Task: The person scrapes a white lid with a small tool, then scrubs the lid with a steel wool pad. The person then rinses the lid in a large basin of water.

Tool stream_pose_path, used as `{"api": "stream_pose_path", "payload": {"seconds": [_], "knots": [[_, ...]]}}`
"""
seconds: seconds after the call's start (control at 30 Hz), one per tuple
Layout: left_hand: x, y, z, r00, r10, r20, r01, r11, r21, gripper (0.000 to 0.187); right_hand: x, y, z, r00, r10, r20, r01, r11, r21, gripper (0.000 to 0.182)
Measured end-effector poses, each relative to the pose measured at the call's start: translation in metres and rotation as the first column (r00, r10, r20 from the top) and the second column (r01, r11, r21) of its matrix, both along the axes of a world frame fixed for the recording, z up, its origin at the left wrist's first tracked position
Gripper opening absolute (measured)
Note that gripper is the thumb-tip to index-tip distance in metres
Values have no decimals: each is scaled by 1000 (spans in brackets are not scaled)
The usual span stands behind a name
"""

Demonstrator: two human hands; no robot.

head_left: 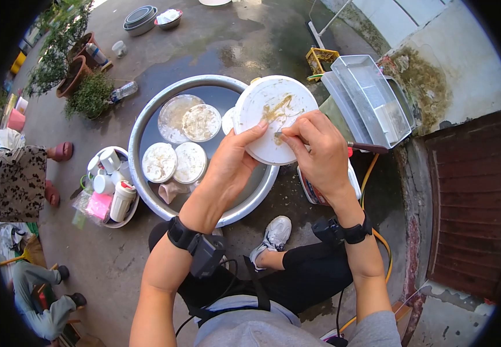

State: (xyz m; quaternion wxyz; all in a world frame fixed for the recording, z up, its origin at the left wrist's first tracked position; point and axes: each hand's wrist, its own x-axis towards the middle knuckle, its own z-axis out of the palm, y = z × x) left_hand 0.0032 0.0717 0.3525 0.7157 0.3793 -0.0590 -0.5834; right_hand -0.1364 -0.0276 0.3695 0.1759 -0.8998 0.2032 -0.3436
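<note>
In the head view, I hold a white round lid (pixel 291 104) up over the right-hand rim of a large metal basin (pixel 142 191), its flat face turned up towards me and marked with brown smears. My left hand (pixel 232 159) grips the lid's lower left edge, thumb lying on the face, the other fingers out of sight beneath. My right hand (pixel 323 144) is closed in a pinch at the lid's face, just beside the smears. A small greyish tip shows at those fingertips, and a dark handle (pixel 369 147) sticks out past the hand's outer side; I can't tell whether they are one tool.

Water stands in the basin, with several stained round discs (pixel 201 122) lying in it. Left of the basin is a bowl (pixel 124 223) of white cups (pixel 104 184), a lidded tumbler (pixel 123 201) and a pink item (pixel 99 205). Clear plastic bins (pixel 366 98) lean together at the upper right, and an orange hose (pixel 386 246) runs along the ground on my right. At the far left, another person's legs (pixel 36 292) are partly visible.
</note>
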Motion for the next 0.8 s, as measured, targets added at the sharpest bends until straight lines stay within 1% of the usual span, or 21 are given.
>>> {"api": "stream_pose_path", "payload": {"seconds": [0.03,0.07,0.1,0.13,0.17,0.23,0.27,0.33,0.37,0.4,0.5,0.57,0.6,0.67,0.8], "knots": [[1,-1,-2,1000,-10,-17,10,1000,2,44,-1,-2,-1,999,52,2,-52,999,12,13],[1,-1,-2,999,-19,-35,19,1000,5,43,-1,-2,-3,999,52,2,-52,999,11,13],[0,-2,0,999,-21,-34,21,1000,4,43,-1,-2,-6,998,51,30,-53,996,70,12],[-2,-2,4,999,9,-52,-9,1000,9,43,-1,-2,-7,997,48,58,-55,990,127,11],[-3,-2,7,997,41,-70,-40,999,14,42,-3,-3,-6,997,47,58,-54,991,125,11],[-2,-1,14,996,58,-71,-57,998,13,43,-7,-6,-3,960,-262,99,243,955,171,10],[-2,0,15,994,75,-74,-74,997,14,43,-8,-8,-3,960,-262,100,243,955,171,10],[-2,-1,15,994,78,-77,-78,997,8,44,-10,-11,-2,936,-326,136,303,938,166,10],[-2,-1,15,993,85,-79,-85,996,3,45,-10,-9,0,943,-297,151,267,945,190,10],[-3,-1,15,993,82,-79,-82,997,5,45,-8,-8,0,942,-300,151,270,944,191,10],[-5,-1,14,995,55,-87,-56,998,-5,44,-7,-7,-1,953,-280,116,261,952,158,10],[-7,-1,11,997,46,-66,-47,999,-10,45,-7,-8,-2,936,-339,96,335,940,61,10],[-8,-1,11,997,45,-67,-46,999,-10,45,-8,-8,-1,935,-341,95,336,940,60,10],[-10,-1,10,1000,15,-11,-15,1000,-23,49,-8,-7,0,927,-366,80,363,931,45,10],[-16,-1,9,999,25,-21,-27,998,-63,51,-6,-3,-1,926,-373,61,374,927,0,10]]}}
